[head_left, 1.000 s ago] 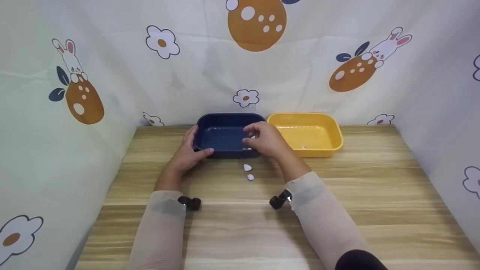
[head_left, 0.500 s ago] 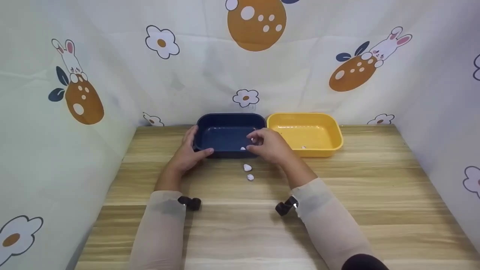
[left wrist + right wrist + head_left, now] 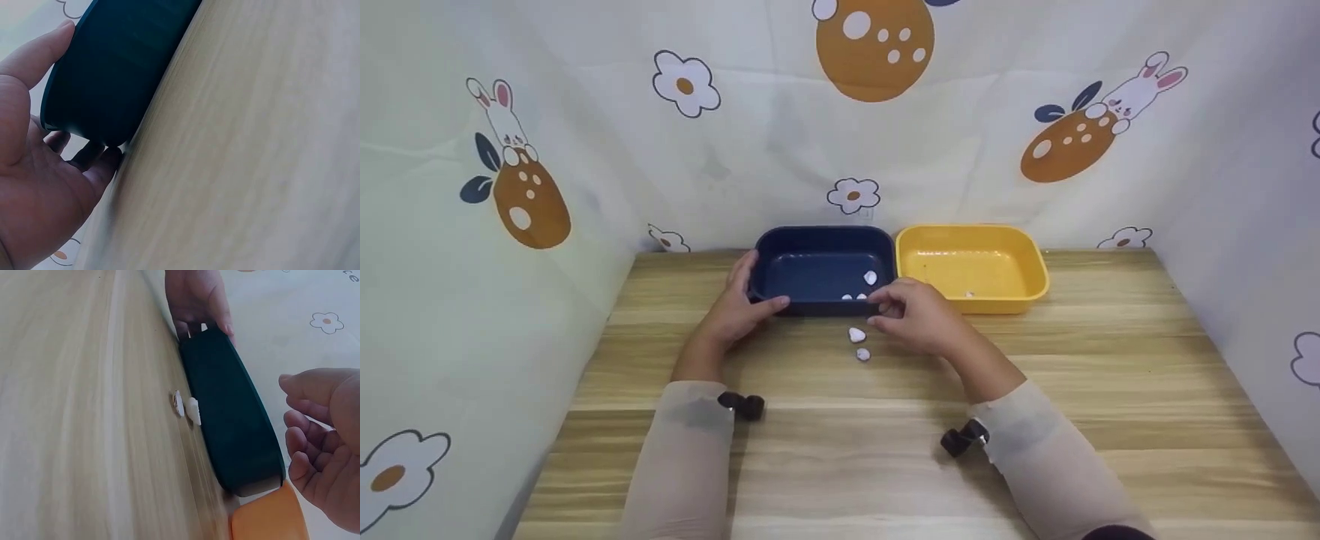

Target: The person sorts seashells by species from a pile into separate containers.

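My left hand (image 3: 731,306) holds the left end of a dark blue plastic bin (image 3: 825,308), thumb over the front rim and fingers round the end. In the left wrist view, the fingertips (image 3: 107,160) touch the bin's lower corner. My right hand (image 3: 922,315) is above the bin's front right corner, fingers loosely bent and nothing between them. Inside the bin lies a white seashell (image 3: 870,277), with two smaller white pieces by the front wall. Two more shells are on the table before it, a ridged white shell (image 3: 193,410) and a flatter shell (image 3: 178,403).
A yellow bin (image 3: 1020,306) stands against the blue bin's right side, with a small white piece (image 3: 969,294) inside near its front wall. The wooden table (image 3: 825,465) extends toward me. A patterned cloth (image 3: 765,150) hangs behind the bins and at both sides.
My right hand has drawn back out of the blue bin toward me and to the right, uncovering the white shell inside. My left hand keeps its place on the bin.
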Demonstrator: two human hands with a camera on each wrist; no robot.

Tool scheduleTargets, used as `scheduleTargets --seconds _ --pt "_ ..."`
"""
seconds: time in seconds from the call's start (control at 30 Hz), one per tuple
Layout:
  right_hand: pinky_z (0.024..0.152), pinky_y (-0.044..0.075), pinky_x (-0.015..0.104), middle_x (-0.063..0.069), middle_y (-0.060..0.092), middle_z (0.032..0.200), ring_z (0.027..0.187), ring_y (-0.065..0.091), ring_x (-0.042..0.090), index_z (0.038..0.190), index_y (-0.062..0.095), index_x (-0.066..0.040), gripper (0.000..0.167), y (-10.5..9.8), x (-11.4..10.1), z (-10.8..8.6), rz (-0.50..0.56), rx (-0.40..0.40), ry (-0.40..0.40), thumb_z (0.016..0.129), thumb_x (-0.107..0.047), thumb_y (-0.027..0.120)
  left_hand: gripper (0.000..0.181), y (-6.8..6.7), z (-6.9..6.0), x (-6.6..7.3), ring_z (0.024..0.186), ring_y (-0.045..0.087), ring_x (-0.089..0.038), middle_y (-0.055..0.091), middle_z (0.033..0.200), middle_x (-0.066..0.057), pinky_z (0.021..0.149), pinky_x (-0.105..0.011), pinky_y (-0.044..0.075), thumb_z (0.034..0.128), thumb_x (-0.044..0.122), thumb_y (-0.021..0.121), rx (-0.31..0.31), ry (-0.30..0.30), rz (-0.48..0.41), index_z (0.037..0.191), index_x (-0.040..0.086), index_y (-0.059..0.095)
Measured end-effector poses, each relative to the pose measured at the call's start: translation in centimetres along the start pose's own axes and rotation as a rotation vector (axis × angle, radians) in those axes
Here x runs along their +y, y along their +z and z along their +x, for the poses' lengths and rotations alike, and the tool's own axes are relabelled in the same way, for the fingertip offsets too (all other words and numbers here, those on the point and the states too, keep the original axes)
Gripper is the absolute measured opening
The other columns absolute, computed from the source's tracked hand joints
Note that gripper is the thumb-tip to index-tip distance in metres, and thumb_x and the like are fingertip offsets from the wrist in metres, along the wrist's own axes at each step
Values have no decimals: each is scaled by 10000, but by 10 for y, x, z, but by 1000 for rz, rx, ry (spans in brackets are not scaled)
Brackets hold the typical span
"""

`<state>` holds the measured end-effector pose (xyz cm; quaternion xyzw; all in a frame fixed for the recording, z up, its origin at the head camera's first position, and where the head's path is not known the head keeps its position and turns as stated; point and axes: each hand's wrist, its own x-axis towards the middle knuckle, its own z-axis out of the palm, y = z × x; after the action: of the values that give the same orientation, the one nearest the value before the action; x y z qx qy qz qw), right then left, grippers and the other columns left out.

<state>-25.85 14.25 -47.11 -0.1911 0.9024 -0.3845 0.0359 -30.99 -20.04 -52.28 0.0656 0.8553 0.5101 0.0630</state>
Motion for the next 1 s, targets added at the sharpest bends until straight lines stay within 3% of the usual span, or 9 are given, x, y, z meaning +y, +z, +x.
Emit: scheduleTargets --seconds 0.5,1.0 --pt "831 539 308 32 727 1009 935 641 183 1184 792 -75 296 1 10 -11 40 -67 12 914 -187 844 1121 3 0 0 1693 74 -317 36 1823 -25 1379 -541 130 914 394 855 0 11 -28 1739 240 111" --pt "844 547 323 -16 726 987 944 614 136 1075 827 -179 191 31 21 -8 14 -188 -10 899 -242 869 1109 1 0 1 1693 67 -327 24 1825 -7 1378 -552 114 921 376 853 1 1 -43 1739 267 111"
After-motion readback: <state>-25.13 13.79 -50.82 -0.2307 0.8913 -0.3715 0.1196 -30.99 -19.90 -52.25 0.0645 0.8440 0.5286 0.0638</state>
